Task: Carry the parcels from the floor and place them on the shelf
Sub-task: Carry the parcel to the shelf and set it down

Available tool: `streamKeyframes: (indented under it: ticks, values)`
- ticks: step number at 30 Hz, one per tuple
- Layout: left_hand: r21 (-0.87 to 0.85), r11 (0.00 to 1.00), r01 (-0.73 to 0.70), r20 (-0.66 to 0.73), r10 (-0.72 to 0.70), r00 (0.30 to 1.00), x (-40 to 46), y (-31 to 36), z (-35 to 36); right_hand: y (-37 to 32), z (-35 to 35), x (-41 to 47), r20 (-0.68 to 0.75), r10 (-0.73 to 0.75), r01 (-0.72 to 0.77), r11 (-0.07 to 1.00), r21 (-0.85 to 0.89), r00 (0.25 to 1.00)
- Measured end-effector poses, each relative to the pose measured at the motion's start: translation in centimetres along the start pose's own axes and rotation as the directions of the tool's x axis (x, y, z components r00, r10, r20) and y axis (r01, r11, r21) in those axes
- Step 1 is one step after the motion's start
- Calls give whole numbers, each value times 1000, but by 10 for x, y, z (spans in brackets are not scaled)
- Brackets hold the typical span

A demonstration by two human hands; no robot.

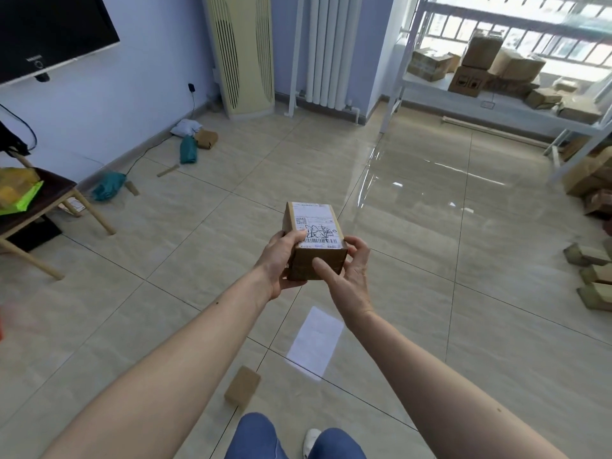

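I hold a small brown cardboard parcel (313,236) with a white shipping label on top, out in front of me at mid-frame. My left hand (281,260) grips its left side, thumb over the label. My right hand (351,266) clasps its right side and front face. The white metal shelf (463,94) stands at the far right by the window and carries several cardboard boxes (480,58). Another small brown parcel (242,387) lies on the tiles near my feet. Teal bags (188,149) and a small box (207,139) lie by the left wall.
A wooden chair (49,207) with yellow-green items stands at the left under a wall TV (49,31). A cream standing unit (241,54) and a white radiator (328,51) line the far wall. Boxes and wooden blocks (592,276) crowd the right edge.
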State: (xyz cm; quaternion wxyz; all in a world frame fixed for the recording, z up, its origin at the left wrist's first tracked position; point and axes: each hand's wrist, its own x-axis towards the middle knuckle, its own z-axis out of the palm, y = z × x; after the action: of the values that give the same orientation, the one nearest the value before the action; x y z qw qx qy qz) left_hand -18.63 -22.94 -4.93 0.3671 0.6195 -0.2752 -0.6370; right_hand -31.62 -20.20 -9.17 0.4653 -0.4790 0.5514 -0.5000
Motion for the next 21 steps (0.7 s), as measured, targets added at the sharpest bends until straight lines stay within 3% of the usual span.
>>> streamKeyframes:
  ticks: [5, 9, 13, 21]
  values:
    - [-137, 990, -39, -32, 35, 999, -5, -11, 12, -7, 14, 1, -144, 239, -231, 971, 66, 960]
    - [-188, 980, -66, -41, 60, 997, -9, -17, 18, -14, 13, 4, -150, 371, -323, 907, 271, 916]
    - [-126, 992, -16, -2, 16, 1000, -10, -17, 15, -16, 2, 8, -143, 367, -294, 880, 373, 919]
    - [-140, 989, -47, -26, 44, 999, -4, -6, 3, -15, -26, 18, 34, 321, -314, 891, 328, 946]
